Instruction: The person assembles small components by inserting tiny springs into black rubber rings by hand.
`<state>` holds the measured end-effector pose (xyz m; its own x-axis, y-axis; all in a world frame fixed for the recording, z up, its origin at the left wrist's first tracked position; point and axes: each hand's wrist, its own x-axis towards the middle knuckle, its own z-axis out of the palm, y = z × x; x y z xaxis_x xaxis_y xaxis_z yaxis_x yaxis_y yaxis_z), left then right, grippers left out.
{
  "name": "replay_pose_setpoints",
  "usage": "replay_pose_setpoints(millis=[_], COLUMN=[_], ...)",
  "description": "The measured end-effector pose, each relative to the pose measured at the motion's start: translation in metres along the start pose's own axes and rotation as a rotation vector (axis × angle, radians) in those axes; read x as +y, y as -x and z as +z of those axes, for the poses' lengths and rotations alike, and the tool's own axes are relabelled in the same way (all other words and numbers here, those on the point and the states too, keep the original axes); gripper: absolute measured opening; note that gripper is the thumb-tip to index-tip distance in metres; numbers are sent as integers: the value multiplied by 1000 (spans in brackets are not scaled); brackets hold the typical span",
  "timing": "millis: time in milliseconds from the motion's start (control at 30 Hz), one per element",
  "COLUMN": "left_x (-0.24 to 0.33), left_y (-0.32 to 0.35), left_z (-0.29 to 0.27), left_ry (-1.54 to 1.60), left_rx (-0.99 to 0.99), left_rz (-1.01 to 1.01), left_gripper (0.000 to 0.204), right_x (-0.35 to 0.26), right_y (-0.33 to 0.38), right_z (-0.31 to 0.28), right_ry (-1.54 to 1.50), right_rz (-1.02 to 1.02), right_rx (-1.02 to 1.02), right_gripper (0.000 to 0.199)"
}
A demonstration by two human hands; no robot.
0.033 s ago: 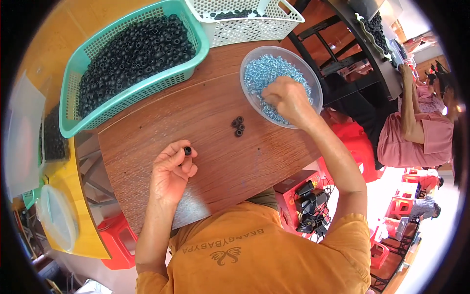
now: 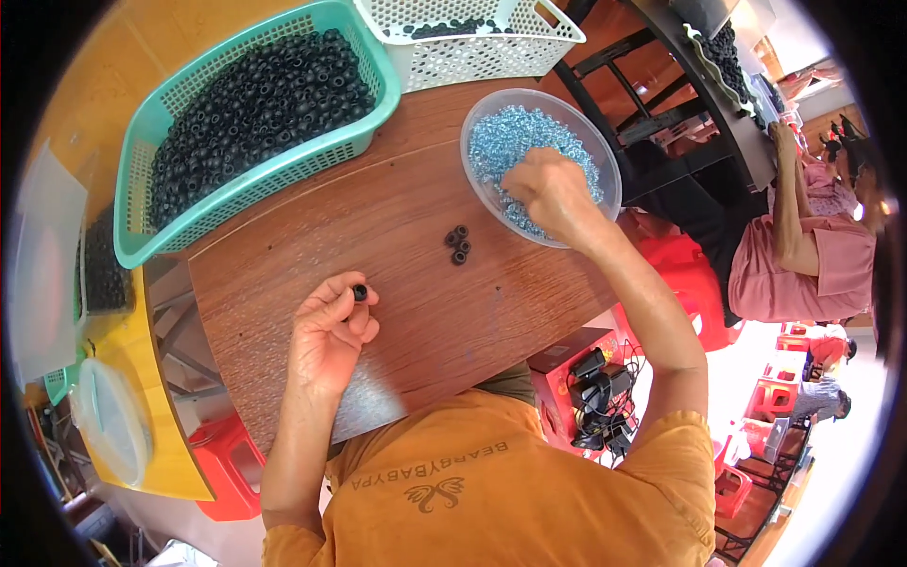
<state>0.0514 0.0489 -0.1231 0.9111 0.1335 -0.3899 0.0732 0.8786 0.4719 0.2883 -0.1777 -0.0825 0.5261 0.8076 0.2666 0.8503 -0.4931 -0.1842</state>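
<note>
Pinched between the thumb and fingers of my left hand (image 2: 326, 331) is a small round black part (image 2: 360, 293) with a hole in its end. That hand hovers above the brown wooden tabletop (image 2: 425, 331), palm turned up. My right hand (image 2: 553, 194) reaches into a translucent plastic bowl (image 2: 616, 184) of tiny shiny light-blue pieces (image 2: 505, 142). Its fingers are drawn together at the pieces, and whatever they hold is hidden. Between the two hands, several more black parts (image 2: 459, 248) lie in a small cluster on the table.
A green mesh basket (image 2: 250, 186) heaped with black parts stands at the far left. Beside it is a white perforated basket (image 2: 472, 62) with more. On the right sits a person in pink (image 2: 803, 274). Cables (image 2: 605, 402) lie below the table's right edge, near a red stool (image 2: 227, 468) at left.
</note>
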Motion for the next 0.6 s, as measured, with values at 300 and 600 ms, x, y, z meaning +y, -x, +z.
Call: replay_pose_setpoints(millis=[300,600], left_x=[-2,-2], left_y=[-4,-6], left_z=[1,2], left_ry=[-25,-25], left_rx=[29,33], left_rz=[20,34], left_gripper=[20,19], right_x=[3,6], right_y=[-4,-18], right_z=[12,34], right_ry=[-53,-30], right_rz=[83,-115], right_rx=[136,120], right_gripper=[18,5])
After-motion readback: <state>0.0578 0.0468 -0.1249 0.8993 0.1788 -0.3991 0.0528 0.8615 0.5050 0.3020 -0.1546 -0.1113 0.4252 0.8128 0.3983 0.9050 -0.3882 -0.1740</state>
